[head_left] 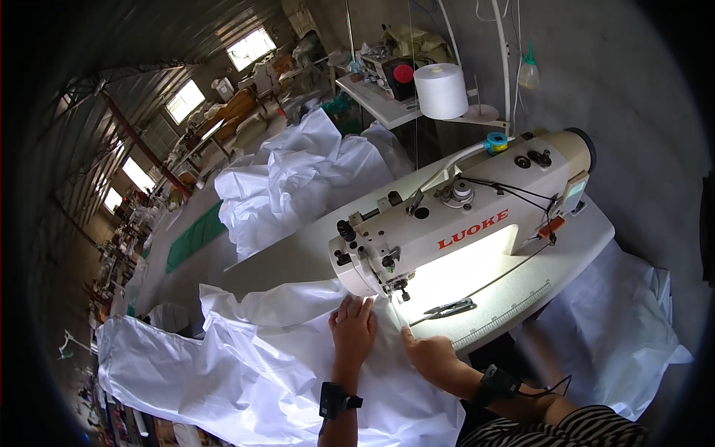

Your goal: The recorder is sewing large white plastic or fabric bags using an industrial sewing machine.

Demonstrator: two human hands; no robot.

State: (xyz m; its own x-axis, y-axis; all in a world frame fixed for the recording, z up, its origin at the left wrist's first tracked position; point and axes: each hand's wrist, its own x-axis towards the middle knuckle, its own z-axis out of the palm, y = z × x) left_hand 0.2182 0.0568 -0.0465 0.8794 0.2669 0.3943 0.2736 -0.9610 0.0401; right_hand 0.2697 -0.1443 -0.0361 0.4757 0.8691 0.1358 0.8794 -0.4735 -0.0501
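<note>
A large sheet of shiny white fabric [261, 372] lies in folds over the table, its right edge running under the head of a white sewing machine [477, 216]. My left hand [352, 328] rests flat on the fabric just left of the needle area, fingers stretched forward. Close to the needle on the right, my right hand [433, 356] holds the fabric's edge, its index finger reaching forward and the other fingers curled and partly hidden. The presser foot [395, 292] is too small to make out clearly. Beside it on the lit bed lie thread snips [447, 308].
More white fabric [298, 171] is heaped behind the machine, and another piece [611, 320] hangs at the right. A white thread cone [441, 91] stands on a rack at the back. A green cloth [195, 237] lies far left. Dark wrist devices [497, 384] sit on both forearms.
</note>
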